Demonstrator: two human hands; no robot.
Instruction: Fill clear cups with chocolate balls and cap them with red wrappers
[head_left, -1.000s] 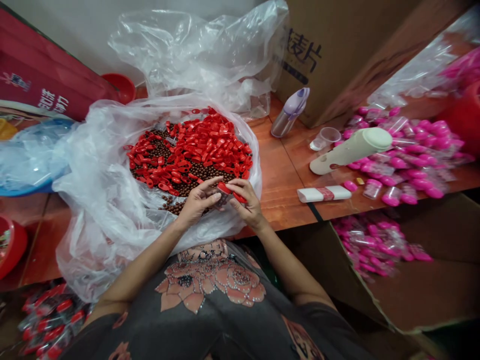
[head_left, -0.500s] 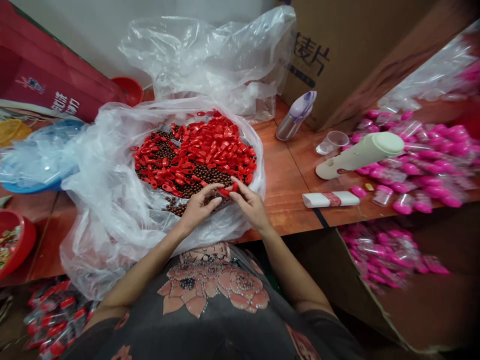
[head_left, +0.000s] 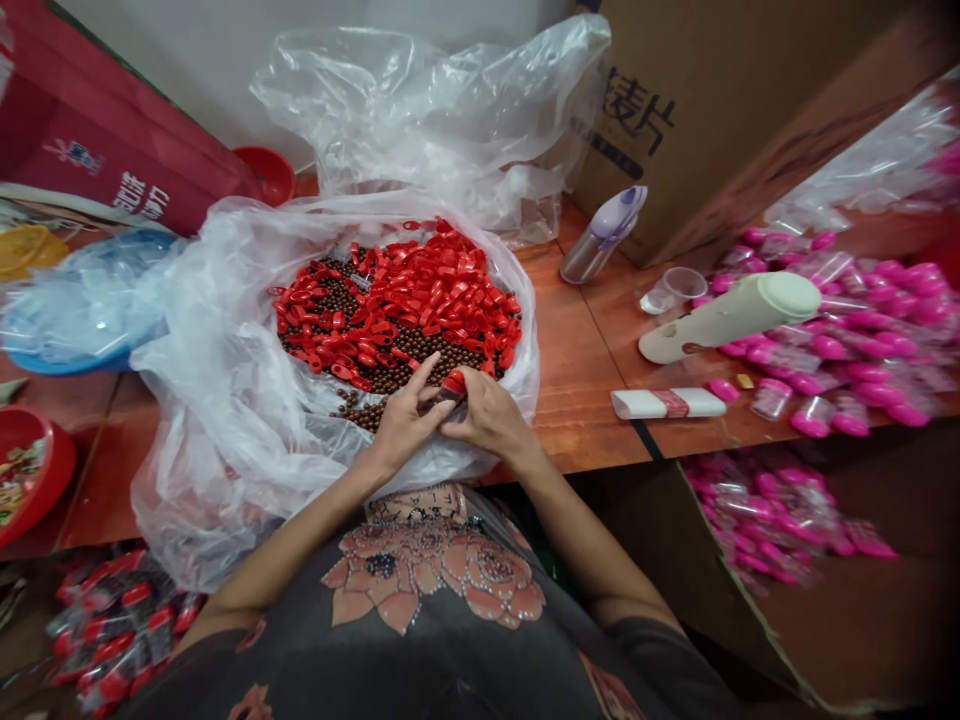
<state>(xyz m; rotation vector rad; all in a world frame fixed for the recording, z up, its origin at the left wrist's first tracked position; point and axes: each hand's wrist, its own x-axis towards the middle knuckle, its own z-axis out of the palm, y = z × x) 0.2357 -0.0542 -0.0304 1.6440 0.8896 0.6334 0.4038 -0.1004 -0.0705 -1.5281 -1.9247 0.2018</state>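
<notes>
Fingers point(head_left: 424, 374) grip container point(head_left: 453, 385) — red-capped; beads point(head_left: 386, 380) beyond

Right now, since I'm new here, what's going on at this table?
A person's hands hold a small red-topped container between them over the near part of an open plastic bag. Loose red plastic pieces and small brown balls lie in the bag. Pink-topped containers are piled on the table to the right. Much of the held container is hidden.

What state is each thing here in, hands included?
Left hand: gripping red-topped container
Right hand: gripping it too
White plastic bag: open
Red pieces: loose, heaped
Brown beads: loose
Low cardboard box: open
Lilac-topped bottle: standing, top on
Pale tumbler: top on
</notes>
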